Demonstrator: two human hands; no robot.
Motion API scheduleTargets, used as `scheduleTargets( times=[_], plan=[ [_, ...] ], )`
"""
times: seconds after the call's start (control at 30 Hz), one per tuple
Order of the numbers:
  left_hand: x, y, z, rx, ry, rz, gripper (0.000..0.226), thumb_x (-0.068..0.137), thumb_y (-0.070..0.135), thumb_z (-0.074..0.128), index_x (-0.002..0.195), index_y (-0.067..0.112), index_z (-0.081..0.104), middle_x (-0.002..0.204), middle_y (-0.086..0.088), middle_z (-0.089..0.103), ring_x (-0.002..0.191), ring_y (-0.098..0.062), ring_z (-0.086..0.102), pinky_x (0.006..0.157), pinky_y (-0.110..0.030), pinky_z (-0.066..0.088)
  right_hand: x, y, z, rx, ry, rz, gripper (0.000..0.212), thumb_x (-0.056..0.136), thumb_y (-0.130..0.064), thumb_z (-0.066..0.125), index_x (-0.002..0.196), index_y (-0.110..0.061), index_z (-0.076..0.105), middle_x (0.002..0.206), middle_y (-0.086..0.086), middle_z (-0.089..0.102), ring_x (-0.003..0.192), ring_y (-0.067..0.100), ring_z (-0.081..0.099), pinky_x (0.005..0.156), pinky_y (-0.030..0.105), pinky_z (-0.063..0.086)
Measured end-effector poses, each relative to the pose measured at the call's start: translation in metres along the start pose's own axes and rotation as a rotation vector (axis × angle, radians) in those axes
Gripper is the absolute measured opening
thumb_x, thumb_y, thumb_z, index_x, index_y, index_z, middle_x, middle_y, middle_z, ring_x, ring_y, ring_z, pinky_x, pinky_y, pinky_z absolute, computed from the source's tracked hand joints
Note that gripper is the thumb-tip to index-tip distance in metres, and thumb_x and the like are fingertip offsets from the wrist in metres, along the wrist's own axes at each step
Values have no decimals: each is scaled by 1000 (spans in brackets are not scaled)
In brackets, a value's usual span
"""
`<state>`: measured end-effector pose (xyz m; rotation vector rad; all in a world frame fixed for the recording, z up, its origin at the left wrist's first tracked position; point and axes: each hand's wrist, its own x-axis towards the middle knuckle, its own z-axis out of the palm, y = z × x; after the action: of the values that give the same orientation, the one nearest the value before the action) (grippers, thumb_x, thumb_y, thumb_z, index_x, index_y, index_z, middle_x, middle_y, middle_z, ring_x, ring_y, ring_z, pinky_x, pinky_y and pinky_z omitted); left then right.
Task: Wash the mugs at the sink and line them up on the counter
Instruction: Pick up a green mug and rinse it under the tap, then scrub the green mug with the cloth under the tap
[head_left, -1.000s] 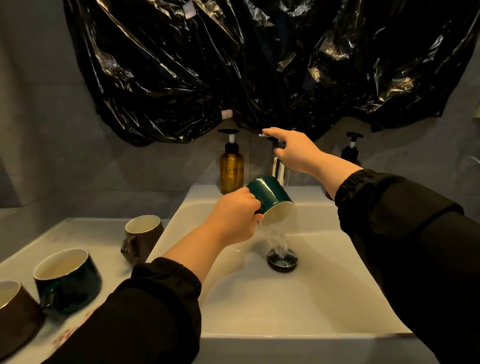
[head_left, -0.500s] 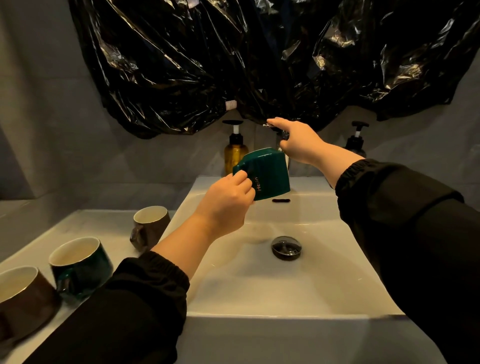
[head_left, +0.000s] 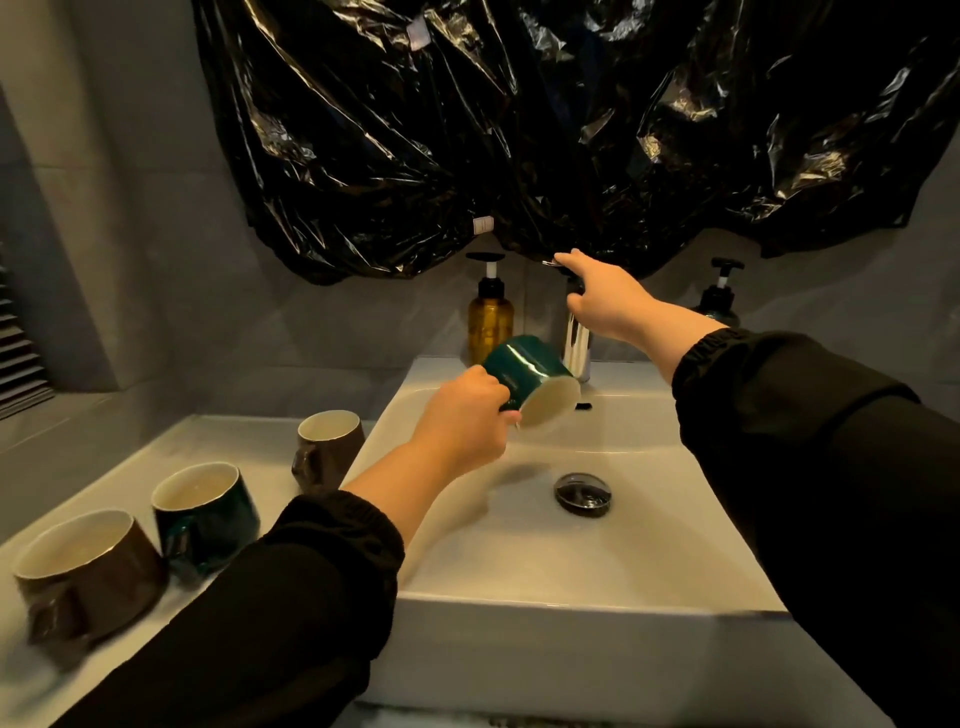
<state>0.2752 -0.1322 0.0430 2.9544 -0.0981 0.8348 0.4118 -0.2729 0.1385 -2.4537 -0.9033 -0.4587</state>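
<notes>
I judge the rinse is ending: left grip (head_left: 465, 423) curled tight round the tipped mug (head_left: 522, 364) just right of it, right grip (head_left: 605, 301) pinching the tap (head_left: 576, 345); next, stand it on the bench (head_left: 218, 441) leftward.

Teal mug (head_left: 524, 364): glossy teal exterior, cream interior.
Far brown mug (head_left: 337, 447), dark green mug (head_left: 218, 517), near brown mug (head_left: 104, 577): cream interiors.
Sink (head_left: 571, 629) and counter (head_left: 234, 441): white, unpatterned.
Drain stopper (head_left: 582, 493): black.
Faucet (head_left: 577, 348): mirror chrome.
Soap dispenser (head_left: 490, 325): amber bottle, black pump.
Pump bottle (head_left: 719, 304): dark body, black pump.
Plastic sheeting (head_left: 467, 130): glossy black, creased with pale highlights.
Wall (head_left: 130, 208): plain grey.
Left sleeve (head_left: 291, 597) and right sleeve (head_left: 831, 467): black.
</notes>
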Motion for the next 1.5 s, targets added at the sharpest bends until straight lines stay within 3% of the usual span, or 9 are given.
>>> scheduleTargets(
  times=[0.17,0.23,0.33,0.47,0.73,0.97,1.27,1.4,1.5],
  plan=[
    [-9,-10,-43,-1003,36,-726,30,95,25,54,80,1,63,66,-8,60,66,-18,57,69,-33,54,-35,-23,-1,48,-2,-8,59,95,-11,48,150,-18,26,160,4,13,144,25,24,114,37,26],
    [-23,-17,-64,-1163,30,-871,31,96,27,52,72,8,53,69,-7,60,67,-16,58,64,-29,54,-54,-38,5,77,25,-52,56,94,-8,49,147,-16,33,159,5,17,145,22,18,116,37,22],
    [-50,-31,-95,-1142,119,-922,34,97,30,50,68,12,47,71,-5,60,68,-15,57,61,-25,52,-80,-70,21,88,81,-137,44,91,-5,49,135,-11,49,148,10,40,138,24,33,112,36,28],
    [-95,-62,-133,-1087,254,-940,37,96,33,50,64,16,46,68,-1,59,68,-12,57,50,-19,47,-113,-129,53,125,0,-219,26,93,-11,48,111,-11,67,112,7,67,104,24,60,89,37,50],
    [-181,-115,-172,-901,386,-1034,38,93,37,53,61,19,47,63,1,59,57,-10,53,38,-15,35,-178,-239,131,-105,-372,-657,27,90,-17,48,112,-12,64,107,10,65,96,28,62,80,38,54],
    [-222,-126,-173,-866,408,-1124,40,95,37,50,61,18,46,66,0,58,60,-9,53,43,-16,36,-194,-265,212,-212,-679,-466,39,96,-29,49,128,-8,46,128,19,48,115,37,50,92,40,41],
    [-222,-120,-166,-963,405,-1103,40,96,34,49,59,19,43,41,7,42,50,-10,42,38,-16,29,-200,-286,153,-18,-478,-423,24,83,-10,63,106,-15,58,101,7,56,80,24,58,57,30,45],
    [-198,-110,-157,-1086,385,-1079,38,96,34,49,62,19,44,40,8,38,47,-9,37,38,-17,24,-193,-261,86,131,-369,-316,30,79,-22,68,107,-20,57,97,2,61,81,20,61,69,37,57],
    [-171,-94,-144,-1153,334,-1053,37,95,35,50,63,20,45,43,8,39,47,-8,37,39,-18,23,-181,-214,52,481,-253,-91,36,83,-37,66,111,-22,49,95,-3,62,81,14,63,70,35,56]
  ],
)
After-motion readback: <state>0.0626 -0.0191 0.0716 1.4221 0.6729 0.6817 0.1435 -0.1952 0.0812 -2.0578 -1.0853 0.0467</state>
